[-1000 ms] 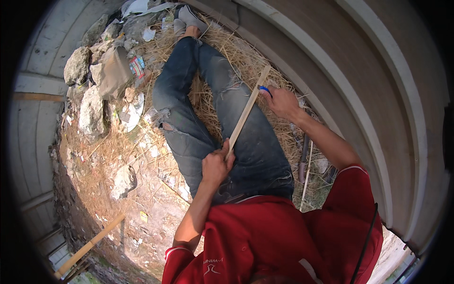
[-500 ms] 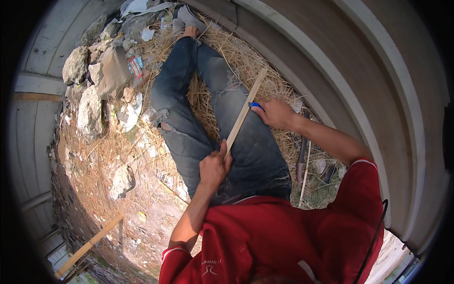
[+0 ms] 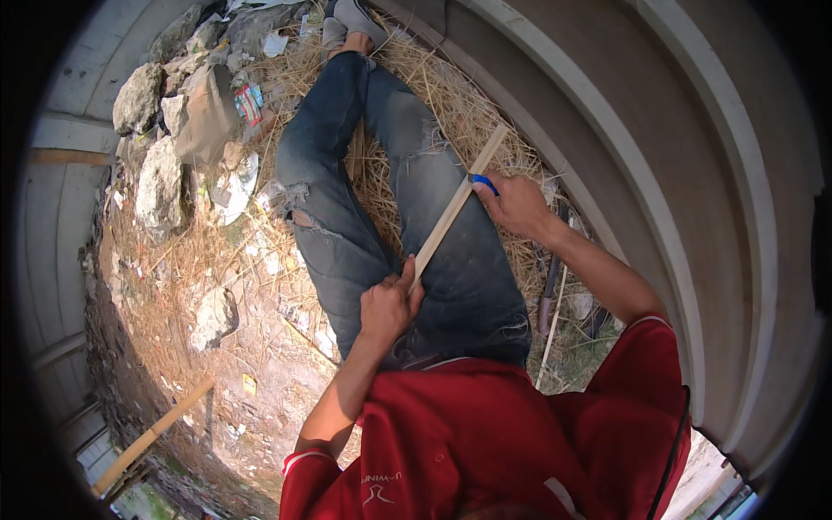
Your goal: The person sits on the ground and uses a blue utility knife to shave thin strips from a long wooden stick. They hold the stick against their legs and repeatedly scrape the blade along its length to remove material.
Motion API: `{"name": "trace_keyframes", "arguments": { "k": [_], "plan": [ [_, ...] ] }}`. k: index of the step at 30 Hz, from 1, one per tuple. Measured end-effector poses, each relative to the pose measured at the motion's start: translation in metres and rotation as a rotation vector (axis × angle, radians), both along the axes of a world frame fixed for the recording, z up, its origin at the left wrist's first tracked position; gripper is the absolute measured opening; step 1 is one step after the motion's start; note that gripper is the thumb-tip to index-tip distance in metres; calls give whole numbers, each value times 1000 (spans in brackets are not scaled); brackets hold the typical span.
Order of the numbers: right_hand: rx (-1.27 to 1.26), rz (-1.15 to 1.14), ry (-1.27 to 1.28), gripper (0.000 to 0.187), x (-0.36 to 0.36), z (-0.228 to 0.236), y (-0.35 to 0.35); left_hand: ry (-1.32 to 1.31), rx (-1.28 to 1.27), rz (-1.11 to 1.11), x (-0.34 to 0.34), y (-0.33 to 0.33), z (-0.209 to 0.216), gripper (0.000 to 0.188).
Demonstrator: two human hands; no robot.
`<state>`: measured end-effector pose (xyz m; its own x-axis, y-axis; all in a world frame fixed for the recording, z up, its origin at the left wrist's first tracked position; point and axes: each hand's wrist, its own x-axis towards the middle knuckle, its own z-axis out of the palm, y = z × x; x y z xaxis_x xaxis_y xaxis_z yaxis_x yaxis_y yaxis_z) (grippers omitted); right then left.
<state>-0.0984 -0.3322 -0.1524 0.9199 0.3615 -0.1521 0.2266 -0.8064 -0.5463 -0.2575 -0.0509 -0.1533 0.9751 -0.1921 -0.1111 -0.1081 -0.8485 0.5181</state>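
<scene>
A pale, flat bamboo strip [image 3: 448, 216] lies slanting across my jeans, its far end up and to the right. My left hand [image 3: 389, 309] is closed around the strip's near end, with a finger stretched along it. In my right hand [image 3: 517, 204] is a small blue utility knife [image 3: 484, 183], mostly covered by the fingers. Its dark tip rests at the edge of the strip, in the upper part of it. The fingers hide most of the knife's handle.
My legs stretch over dry straw [image 3: 425, 78]. Rocks [image 3: 160, 185] and litter lie on the left, with a bamboo pole [image 3: 156, 433] lower down. Corrugated metal sheeting [image 3: 641, 130] rises close on the right. A long dark-handled tool [image 3: 548, 299] lies beside my right thigh.
My right hand and the blue knife have shifted slightly right. The strip's far end has swung a little to the right, while my left hand keeps its hold.
</scene>
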Motion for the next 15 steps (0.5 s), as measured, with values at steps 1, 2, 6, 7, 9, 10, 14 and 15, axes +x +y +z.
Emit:
{"name": "trace_keyframes", "arguments": {
  "k": [1,2,6,7,9,10,14,15],
  "plan": [
    [-30,38,-3,55,-6,-4,2,0,16,1,-3,0,-1,54],
    [-64,75,-15,55,-8,-8,3,-8,27,1,-2,0,-1,55],
    [-146,-89,-18,58,77,-15,-55,-10,-6,28,-5,-1,5,56],
    [-146,-118,-30,59,78,-17,-55,-22,-4,26,-3,-1,3,56],
    [-136,-164,-39,61,73,-20,-40,-31,9,32,-4,-1,-2,56],
    [-129,-127,-20,62,62,-20,-33,-35,11,29,-6,-1,-2,56],
    [-154,14,1,65,28,-4,-18,-36,33,15,-6,-1,-3,57],
    [-171,41,-3,65,24,-2,-18,-29,45,5,-6,0,-2,58]
  ]
}}
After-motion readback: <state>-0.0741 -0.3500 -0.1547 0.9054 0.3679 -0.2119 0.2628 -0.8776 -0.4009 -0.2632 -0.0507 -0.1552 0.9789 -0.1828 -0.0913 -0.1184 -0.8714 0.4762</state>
